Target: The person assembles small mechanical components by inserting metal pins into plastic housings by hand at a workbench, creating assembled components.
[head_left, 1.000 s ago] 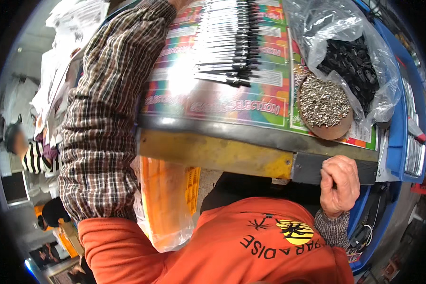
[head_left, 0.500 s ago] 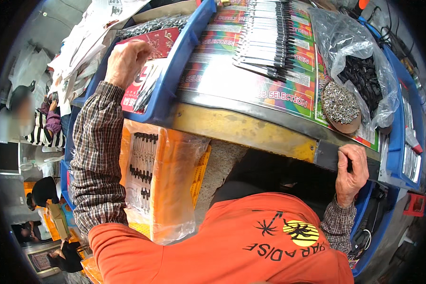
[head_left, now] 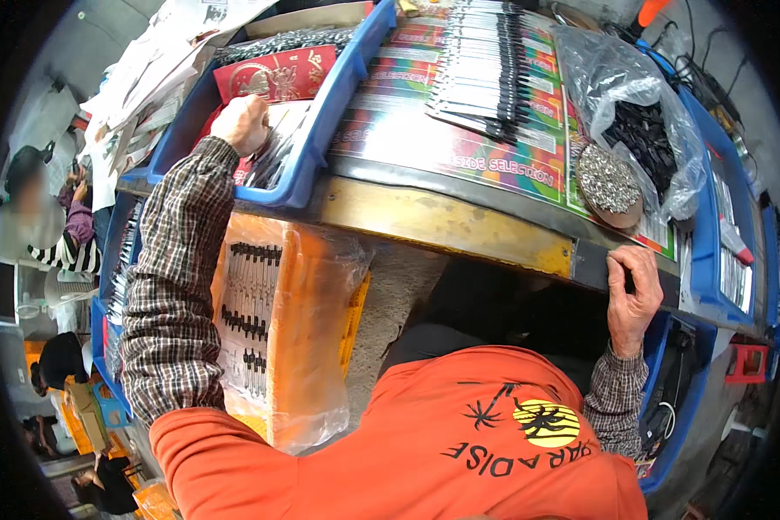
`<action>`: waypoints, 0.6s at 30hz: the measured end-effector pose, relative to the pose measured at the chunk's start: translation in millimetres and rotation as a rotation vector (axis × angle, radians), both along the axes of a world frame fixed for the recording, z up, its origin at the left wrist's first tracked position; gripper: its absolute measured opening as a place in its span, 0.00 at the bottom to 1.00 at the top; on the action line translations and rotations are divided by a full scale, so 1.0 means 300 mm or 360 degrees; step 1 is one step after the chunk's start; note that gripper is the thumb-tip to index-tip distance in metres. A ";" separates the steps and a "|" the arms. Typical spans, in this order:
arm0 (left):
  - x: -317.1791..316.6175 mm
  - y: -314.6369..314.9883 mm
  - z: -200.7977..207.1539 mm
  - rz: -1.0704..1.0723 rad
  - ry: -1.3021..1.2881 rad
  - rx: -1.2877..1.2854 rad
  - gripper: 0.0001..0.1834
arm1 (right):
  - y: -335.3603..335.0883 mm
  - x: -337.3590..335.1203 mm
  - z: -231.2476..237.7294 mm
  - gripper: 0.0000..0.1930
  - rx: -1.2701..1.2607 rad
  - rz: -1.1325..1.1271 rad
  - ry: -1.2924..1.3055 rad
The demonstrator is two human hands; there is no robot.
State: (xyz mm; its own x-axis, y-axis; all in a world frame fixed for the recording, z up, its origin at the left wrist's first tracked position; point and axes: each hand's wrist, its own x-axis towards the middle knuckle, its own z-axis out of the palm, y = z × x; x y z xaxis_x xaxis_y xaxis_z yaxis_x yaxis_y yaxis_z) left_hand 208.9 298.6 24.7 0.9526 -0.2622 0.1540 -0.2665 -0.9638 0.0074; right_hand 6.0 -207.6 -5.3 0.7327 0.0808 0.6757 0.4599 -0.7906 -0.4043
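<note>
My left hand [head_left: 243, 126] is down in the blue tray [head_left: 308, 152] at the table's left, its fingers curled in beside a red envelope with gold print [head_left: 277, 74]. What they hold, if anything, is hidden. Slim pale pen-like sticks [head_left: 273, 160] lie in the tray just right of that hand. At the right, my right hand [head_left: 634, 295] is bent over the table's front edge [head_left: 585, 260], fingers closed on it. A row of slim white pen-like sticks with black ends [head_left: 481, 74] lies on the colourful printed sheets [head_left: 390, 104] between the hands.
A round dish of small silvery parts [head_left: 611, 182] stands at the right, by a clear plastic bag [head_left: 680, 117] of black pieces. Farther right is another blue tray [head_left: 732, 251]. Below the table is a plastic-lined orange crate [head_left: 299, 321]. Other people [head_left: 61, 364] are at far left.
My left hand has lowered toward me in the tray, uncovering more of the red envelope. My right hand stays at the table edge. The whole view has shifted slightly.
</note>
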 end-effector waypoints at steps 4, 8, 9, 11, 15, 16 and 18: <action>0.038 0.052 -0.013 -0.0062 0.0024 0.0058 0.07 | 0.001 -0.019 0.018 0.06 0.0000 0.0010 0.0091; 0.085 0.086 -0.034 0.0057 0.0189 0.0042 0.12 | -0.017 -0.046 0.041 0.05 -0.0002 -0.0025 0.0064; 0.121 0.199 -0.098 -0.0188 -0.0032 0.0004 0.13 | -0.025 -0.045 0.038 0.05 -0.0007 0.0003 0.0039; 0.114 0.167 -0.078 -0.0066 0.0107 -0.0093 0.12 | -0.059 -0.056 0.032 0.05 -0.0032 -0.0017 0.0033; 0.217 0.365 -0.141 -0.0733 -0.0408 0.0071 0.12 | -0.128 -0.087 0.039 0.07 -0.0039 -0.0043 -0.0021; 0.223 0.357 -0.129 -0.0459 -0.0057 -0.0065 0.07 | -0.150 -0.094 0.038 0.07 -0.0056 -0.0063 -0.0026; 0.233 0.388 -0.158 -0.0174 0.0219 -0.0185 0.14 | -0.186 -0.119 0.047 0.07 -0.0069 -0.0121 -0.0032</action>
